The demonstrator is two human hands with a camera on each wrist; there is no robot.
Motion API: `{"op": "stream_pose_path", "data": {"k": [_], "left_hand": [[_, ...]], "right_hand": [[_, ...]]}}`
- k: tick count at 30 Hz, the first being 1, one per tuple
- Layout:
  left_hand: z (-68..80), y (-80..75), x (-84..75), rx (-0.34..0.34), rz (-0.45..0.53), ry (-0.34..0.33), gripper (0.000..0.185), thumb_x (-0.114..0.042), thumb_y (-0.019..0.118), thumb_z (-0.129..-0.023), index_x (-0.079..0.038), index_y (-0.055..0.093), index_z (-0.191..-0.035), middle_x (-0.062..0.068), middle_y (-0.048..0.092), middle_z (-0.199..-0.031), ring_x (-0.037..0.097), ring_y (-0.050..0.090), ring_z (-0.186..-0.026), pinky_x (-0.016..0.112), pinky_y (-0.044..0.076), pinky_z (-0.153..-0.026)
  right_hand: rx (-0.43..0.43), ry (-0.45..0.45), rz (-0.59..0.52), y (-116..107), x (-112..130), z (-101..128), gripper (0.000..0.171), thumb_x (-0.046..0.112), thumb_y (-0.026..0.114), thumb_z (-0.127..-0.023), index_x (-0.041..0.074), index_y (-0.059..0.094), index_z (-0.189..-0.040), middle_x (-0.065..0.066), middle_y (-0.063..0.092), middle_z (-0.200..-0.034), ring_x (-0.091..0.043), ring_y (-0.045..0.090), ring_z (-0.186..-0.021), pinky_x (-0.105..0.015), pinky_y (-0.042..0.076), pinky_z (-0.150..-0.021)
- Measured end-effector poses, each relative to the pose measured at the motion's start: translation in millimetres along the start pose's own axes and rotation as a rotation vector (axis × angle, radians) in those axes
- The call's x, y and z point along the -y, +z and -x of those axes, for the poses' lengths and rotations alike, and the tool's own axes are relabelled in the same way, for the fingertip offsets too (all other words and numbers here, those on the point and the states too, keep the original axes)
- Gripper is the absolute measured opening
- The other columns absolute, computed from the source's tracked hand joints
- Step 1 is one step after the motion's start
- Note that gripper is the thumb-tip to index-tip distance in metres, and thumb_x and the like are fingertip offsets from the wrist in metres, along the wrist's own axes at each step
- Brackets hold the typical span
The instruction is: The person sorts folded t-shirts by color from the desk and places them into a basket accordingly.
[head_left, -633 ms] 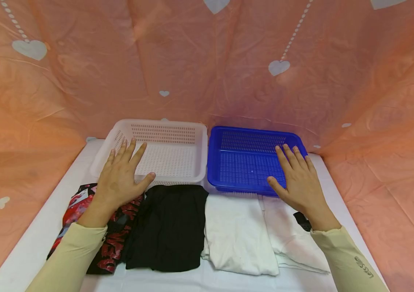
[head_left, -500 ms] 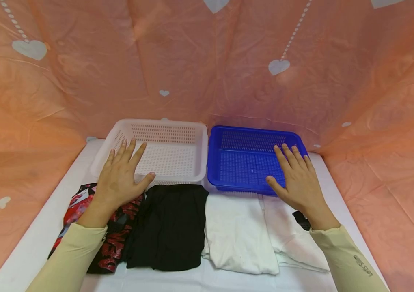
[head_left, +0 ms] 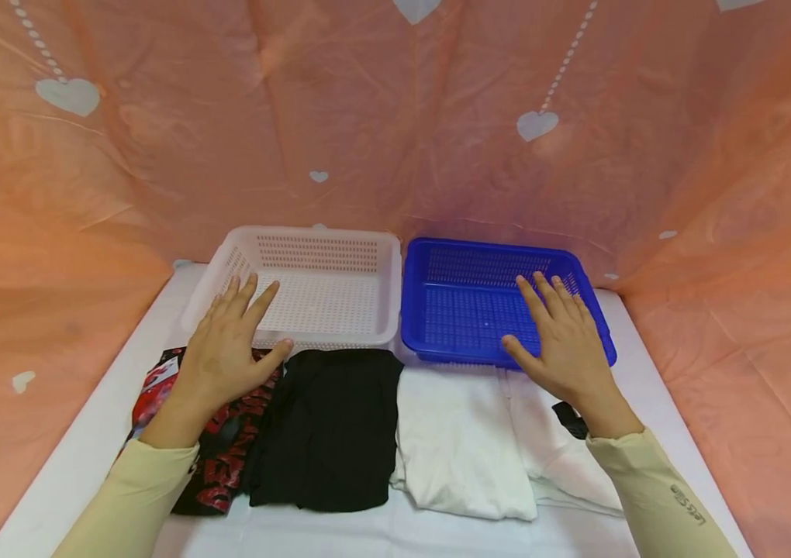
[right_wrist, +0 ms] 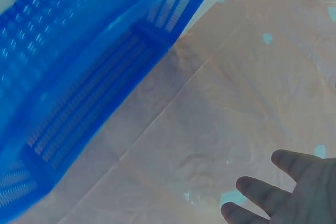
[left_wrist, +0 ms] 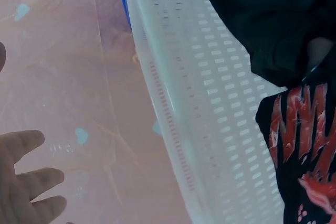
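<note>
Left hand (head_left: 224,353) spread near pale basket (head_left: 329,306) | right hand (head_left: 564,349) near blue basket (head_left: 465,318)

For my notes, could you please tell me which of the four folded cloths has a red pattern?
The head view's leftmost cloth, partly hidden behind the left hand, has red print, whereas the black cloth and two white cloths show none.

The left sleeve (head_left: 126,500) is pale yellow-beige, close-fitting and plain, with slight wrinkles near its cuff (head_left: 170,448). The matching right sleeve (head_left: 647,480) bears small dark lettering (head_left: 689,504) that seems to read "Let's Slim".
</note>
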State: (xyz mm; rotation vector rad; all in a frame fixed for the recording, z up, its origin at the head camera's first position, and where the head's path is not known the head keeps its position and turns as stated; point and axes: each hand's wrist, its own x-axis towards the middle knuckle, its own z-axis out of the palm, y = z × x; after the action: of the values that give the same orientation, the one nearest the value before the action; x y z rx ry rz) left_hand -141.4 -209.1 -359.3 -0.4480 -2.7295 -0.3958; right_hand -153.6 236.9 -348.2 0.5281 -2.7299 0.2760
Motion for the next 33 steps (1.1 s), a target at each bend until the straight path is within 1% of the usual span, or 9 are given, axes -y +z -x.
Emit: {"op": "stream_pose_path", "data": {"k": [6,9,12,18,23,26,29,31,33], "left_hand": [[13.3,0.8,-4.1,-0.010,0.059,0.031,0.077,-0.043,0.067,-0.083,-0.016,0.037,-0.149,0.021,0.039,-0.150,0.047,0.034,-0.137,0.068,0.035,-0.099],[21.6,2.2,-6.5,-0.010,0.084,0.039,0.076,-0.043,0.067,-0.083,-0.017,0.038,-0.148,0.019,0.042,-0.148,0.045,0.038,-0.134,0.067,0.036,-0.097],[30.1,5.1,-7.5,-0.004,0.125,0.044,0.076,-0.042,0.069,-0.082,-0.016,0.039,-0.147,0.018,0.044,-0.147,0.043,0.040,-0.133,0.064,0.036,-0.099],[48.1,16.7,-6.3,-0.001,0.182,0.024,0.076,-0.038,0.074,-0.079,-0.015,0.042,-0.145,0.017,0.049,-0.142,0.040,0.046,-0.127,0.062,0.041,-0.095],[63.3,29.4,-2.9,0.011,0.253,-0.028,0.075,-0.032,0.075,-0.080,-0.016,0.043,-0.145,0.017,0.050,-0.139,0.041,0.047,-0.125,0.064,0.039,-0.095],[71.8,37.8,-0.7,0.020,0.305,-0.057,0.072,-0.027,0.076,-0.080,-0.015,0.044,-0.144,0.017,0.051,-0.138,0.042,0.046,-0.124,0.065,0.037,-0.096],[79.1,45.4,0.7,0.035,0.343,-0.067,0.069,-0.024,0.076,-0.080,-0.013,0.047,-0.142,0.018,0.052,-0.135,0.041,0.048,-0.123,0.064,0.037,-0.097],[83.2,49.9,1.3,0.049,0.366,-0.074,0.068,-0.022,0.076,-0.080,-0.012,0.048,-0.141,0.018,0.053,-0.134,0.038,0.050,-0.121,0.061,0.039,-0.097],[87.0,53.6,1.5,0.074,0.379,-0.089,0.066,-0.022,0.076,-0.081,-0.013,0.048,-0.141,0.017,0.055,-0.132,0.036,0.055,-0.115,0.056,0.046,-0.092]], "right_hand": [[-0.058,-0.034,-0.118,8.5,13.6,2.9,0.081,0.043,0.066,-0.084,0.019,0.029,-0.152,-0.021,0.034,-0.152,-0.045,0.028,-0.141,-0.061,0.025,-0.110],[-0.083,-0.053,-0.191,13.5,22.4,6.0,0.081,0.038,0.070,-0.081,0.018,0.033,-0.150,-0.022,0.038,-0.149,-0.047,0.032,-0.137,-0.063,0.029,-0.107],[-0.082,-0.070,-0.258,18.2,32.4,10.1,0.081,0.035,0.072,-0.080,0.017,0.035,-0.149,-0.021,0.040,-0.147,-0.046,0.035,-0.134,-0.063,0.033,-0.105],[-0.035,-0.086,-0.367,30.1,53.8,18.2,0.077,0.034,0.071,-0.081,0.019,0.037,-0.148,-0.017,0.040,-0.148,-0.040,0.036,-0.135,-0.060,0.036,-0.104],[0.025,-0.078,-0.467,45.2,71.1,23.4,0.074,0.035,0.070,-0.084,0.019,0.037,-0.148,-0.015,0.039,-0.148,-0.036,0.036,-0.137,-0.060,0.037,-0.104],[0.041,-0.075,-0.522,58.0,81.0,27.5,0.072,0.034,0.070,-0.083,0.018,0.040,-0.146,-0.013,0.042,-0.145,-0.033,0.040,-0.135,-0.057,0.040,-0.103],[0.063,-0.067,-0.580,71.0,92.1,32.9,0.070,0.033,0.071,-0.083,0.017,0.041,-0.144,-0.009,0.046,-0.141,-0.029,0.044,-0.132,-0.052,0.042,-0.103],[0.089,-0.065,-0.627,79.3,100.1,36.6,0.068,0.031,0.070,-0.084,0.016,0.042,-0.144,-0.008,0.048,-0.139,-0.028,0.048,-0.128,-0.048,0.045,-0.100],[0.127,-0.055,-0.702,86.7,108.0,39.8,0.067,0.029,0.070,-0.084,0.014,0.042,-0.143,-0.010,0.050,-0.139,-0.030,0.051,-0.124,-0.047,0.047,-0.097]]}}
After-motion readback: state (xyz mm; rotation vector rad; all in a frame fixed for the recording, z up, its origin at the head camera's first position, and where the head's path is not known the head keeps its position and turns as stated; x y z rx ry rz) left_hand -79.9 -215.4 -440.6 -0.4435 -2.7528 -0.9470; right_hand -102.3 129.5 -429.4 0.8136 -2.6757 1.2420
